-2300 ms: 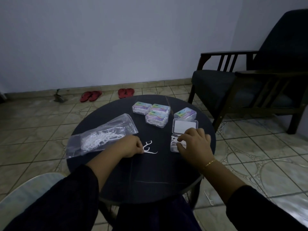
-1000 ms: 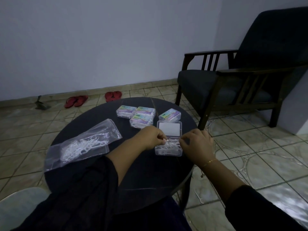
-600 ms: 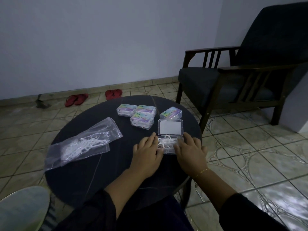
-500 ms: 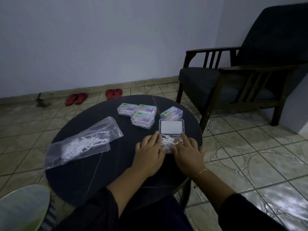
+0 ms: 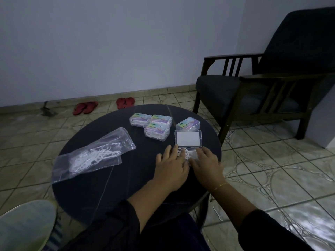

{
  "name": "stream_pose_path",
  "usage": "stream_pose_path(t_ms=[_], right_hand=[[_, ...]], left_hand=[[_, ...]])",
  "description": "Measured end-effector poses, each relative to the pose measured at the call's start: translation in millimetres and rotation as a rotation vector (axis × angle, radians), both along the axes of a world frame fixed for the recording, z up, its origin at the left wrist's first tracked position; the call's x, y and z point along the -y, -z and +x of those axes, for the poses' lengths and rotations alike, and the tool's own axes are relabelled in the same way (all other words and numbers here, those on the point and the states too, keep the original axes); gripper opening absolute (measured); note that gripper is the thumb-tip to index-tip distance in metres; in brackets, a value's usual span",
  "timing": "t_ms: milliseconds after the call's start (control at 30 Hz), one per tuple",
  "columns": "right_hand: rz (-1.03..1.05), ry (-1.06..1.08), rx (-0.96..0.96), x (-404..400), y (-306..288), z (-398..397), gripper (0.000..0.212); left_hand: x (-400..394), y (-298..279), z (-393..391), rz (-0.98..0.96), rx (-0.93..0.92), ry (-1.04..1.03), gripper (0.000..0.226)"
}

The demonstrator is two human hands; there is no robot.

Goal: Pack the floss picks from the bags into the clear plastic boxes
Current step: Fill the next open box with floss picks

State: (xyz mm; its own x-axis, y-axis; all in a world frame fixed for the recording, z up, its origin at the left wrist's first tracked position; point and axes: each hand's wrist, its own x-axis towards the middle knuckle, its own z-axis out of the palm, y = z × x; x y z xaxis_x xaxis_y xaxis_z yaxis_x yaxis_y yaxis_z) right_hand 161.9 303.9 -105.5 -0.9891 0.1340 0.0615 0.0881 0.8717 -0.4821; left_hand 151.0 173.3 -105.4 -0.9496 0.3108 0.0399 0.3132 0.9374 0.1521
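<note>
Both hands, left hand (image 5: 171, 166) and right hand (image 5: 205, 164), press flat-fingered on picks heaped in the open box (image 5: 188, 140); uneven pressure may spill picks beside it.

A home: armchair (image 5: 253, 91), red slippers (image 5: 85, 107) on tiled floor (image 5: 272, 160).

Both hands lie side by side, palms down, fingers extended forward — left hand (image 5: 171, 168) with fingers slightly spread, right hand (image 5: 206, 166) just beside it, thumbs nearly touching. Dark sleeves cover both forearms to mid-length — a thin gold bracelet circles the right wrist.
</note>
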Motion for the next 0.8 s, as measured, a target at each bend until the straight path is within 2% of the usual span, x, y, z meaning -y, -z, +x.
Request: stream_pose_path(t_ms=[167,300,533,600,700,800], right_hand=[[-0.048,-0.013,-0.019,-1,0,1,0.052],[-0.106,-0.027,-0.037,-4,-1,1,0.055],[-0.308,0.005,-0.055,-9,-5,-3,0.05],[-0.272,0.039,-0.072,-9,-4,-6,0.052],[-0.094,0.093,-0.147,1,-10,-6,0.048],[-0.035,0.0,-0.213,28,-26,-4,0.042]], left_hand=[[-12,1,6,0.006,-0.007,0.021,0.057],[-14,0,6,0.101,-0.032,0.036,0.061],[2,0,3,0.129,-0.051,0.106,0.064],[10,-2,4,0.147,-0.06,0.109,0.064],[30,-7,6,0.145,-0.083,0.092,0.065],[63,-15,7,0.146,-0.13,0.043,0.066]])
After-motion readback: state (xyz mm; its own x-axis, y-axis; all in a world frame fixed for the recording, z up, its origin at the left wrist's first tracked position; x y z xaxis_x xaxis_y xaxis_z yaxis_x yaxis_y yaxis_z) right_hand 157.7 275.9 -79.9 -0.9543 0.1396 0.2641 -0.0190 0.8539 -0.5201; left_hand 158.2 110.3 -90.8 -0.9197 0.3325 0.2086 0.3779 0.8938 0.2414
